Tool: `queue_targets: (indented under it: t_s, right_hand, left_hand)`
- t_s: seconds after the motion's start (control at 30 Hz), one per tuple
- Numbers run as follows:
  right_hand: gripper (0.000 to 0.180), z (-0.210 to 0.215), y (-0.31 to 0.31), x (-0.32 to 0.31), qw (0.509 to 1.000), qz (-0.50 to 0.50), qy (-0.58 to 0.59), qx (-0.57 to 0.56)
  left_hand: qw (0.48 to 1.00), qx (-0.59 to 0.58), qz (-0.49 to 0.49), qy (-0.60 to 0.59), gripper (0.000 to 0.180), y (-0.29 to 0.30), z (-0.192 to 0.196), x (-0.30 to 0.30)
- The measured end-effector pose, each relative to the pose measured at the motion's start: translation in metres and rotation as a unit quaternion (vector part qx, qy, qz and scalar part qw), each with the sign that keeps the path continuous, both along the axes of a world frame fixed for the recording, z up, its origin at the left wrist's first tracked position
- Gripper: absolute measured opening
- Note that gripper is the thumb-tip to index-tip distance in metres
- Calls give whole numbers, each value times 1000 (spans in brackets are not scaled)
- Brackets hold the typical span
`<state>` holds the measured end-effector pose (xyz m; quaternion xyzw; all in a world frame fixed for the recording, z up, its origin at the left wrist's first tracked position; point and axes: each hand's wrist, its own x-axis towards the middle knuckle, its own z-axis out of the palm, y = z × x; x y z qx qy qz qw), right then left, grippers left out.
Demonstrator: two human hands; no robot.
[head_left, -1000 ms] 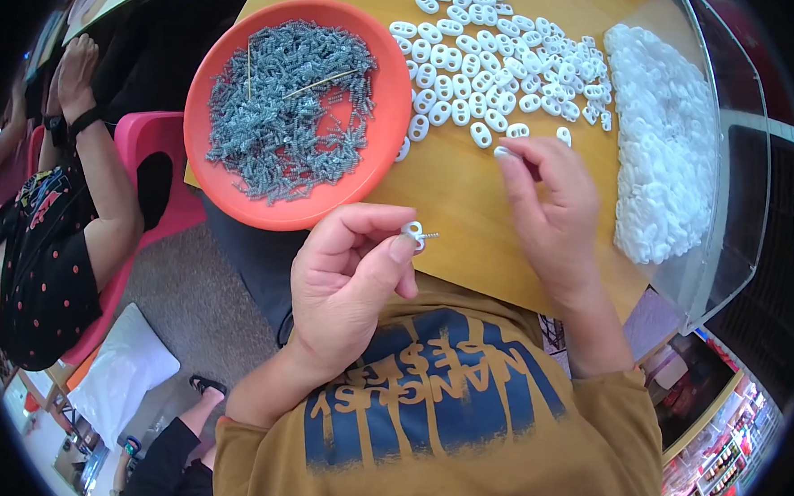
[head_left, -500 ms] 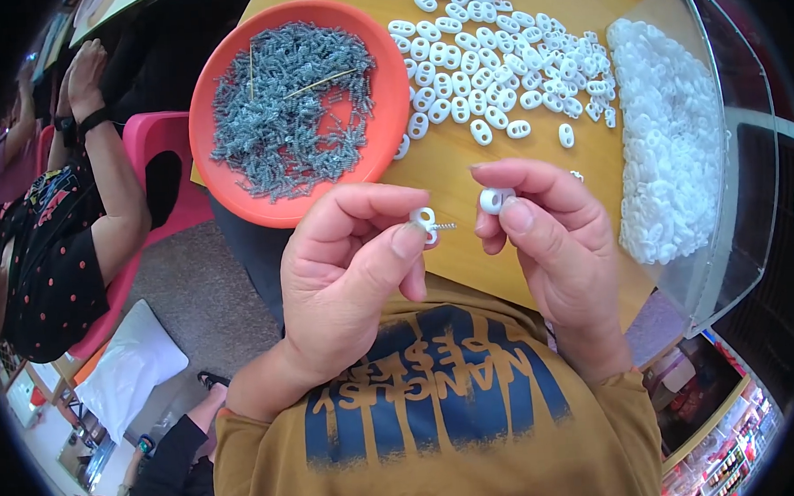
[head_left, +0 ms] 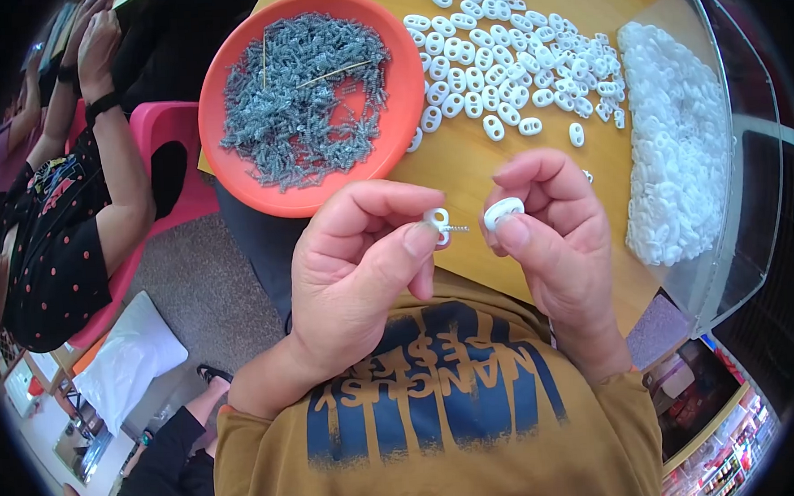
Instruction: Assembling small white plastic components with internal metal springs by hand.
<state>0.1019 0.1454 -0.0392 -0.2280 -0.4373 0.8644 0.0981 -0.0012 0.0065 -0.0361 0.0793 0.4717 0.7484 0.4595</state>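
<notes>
Pinching a white clip with a screw (head_left: pixel 438 222) through it, the left hand (head_left: pixel 358 272) curled above the worktop (head_left: pixel 474 168); at its 3 o'clock the right hand (head_left: pixel 553 231) nipped another white clip (head_left: pixel 504 212). An orange dish (head_left: pixel 304 100) of screws sat at 11 o'clock.

A white oval clip with a screw (head_left: pixel 439 223) is pinched at left fingertips; a bare white clip (head_left: pixel 503 212) is pinched at right fingertips.

Bench (head_left: pixel 465 168): yellow-tan wooden top, evenly lit. Floor (head_left: pixel 206 289): grey speckled carpet. Pink plastic chair (head_left: pixel 171 139) at left, occupied by a seated person (head_left: pixel 55 239) in a dark dotted top. Clear plastic tray (head_left: pixel 735 185) on the bench's right edge.
</notes>
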Motion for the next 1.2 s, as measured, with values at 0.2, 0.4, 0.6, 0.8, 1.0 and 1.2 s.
queue_targets:
  t_s: [0.2,0.4,0.6,0.8,1.0,1.2]
  right_hand:
    - [19,-10,3,0,998,15,42,-51]
    - [18,-19,-2,-2,978,6,96,-184]
    - [16,-27,-5,-4,956,5,102,-276]
    - [16,-26,-6,-6,958,13,94,-271]
    - [16,-22,-3,-4,967,14,90,-236]
    - [18,-17,-4,-3,980,32,70,-181]
  left_hand:
    - [1000,5,-5,-4,20,0,0,0]
    - [999,-33,15,38,18,4,3,3]
    - [999,-27,11,43,17,7,4,3]
    - [1000,17,-10,13,18,8,-8,3]
    - [998,43,-30,19,17,9,-12,3]
    - [999,42,-32,-1,17,9,-13,4]
